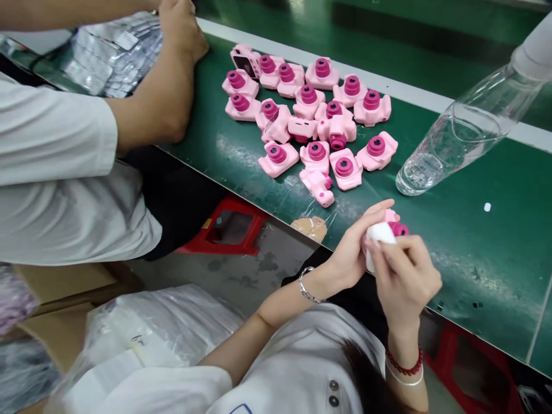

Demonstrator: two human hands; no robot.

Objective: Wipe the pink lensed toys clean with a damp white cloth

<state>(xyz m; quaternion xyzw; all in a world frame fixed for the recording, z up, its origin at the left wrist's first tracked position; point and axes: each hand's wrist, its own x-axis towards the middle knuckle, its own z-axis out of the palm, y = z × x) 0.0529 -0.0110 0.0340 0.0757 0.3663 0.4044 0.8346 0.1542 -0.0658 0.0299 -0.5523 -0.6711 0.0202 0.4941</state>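
Green table [478, 247]; held camera [397, 228] faces right; long axis hidden.

We observe bright, diffuse light, with hazy glare on the green tabletop [495, 247]. Shadow darkens the space beneath. We note blur in the far-left lilac pile [16, 299].

Mostly open green tabletop [495, 253] at right, bottle [466, 129] beyond, pink cameras [308, 95] crowding left
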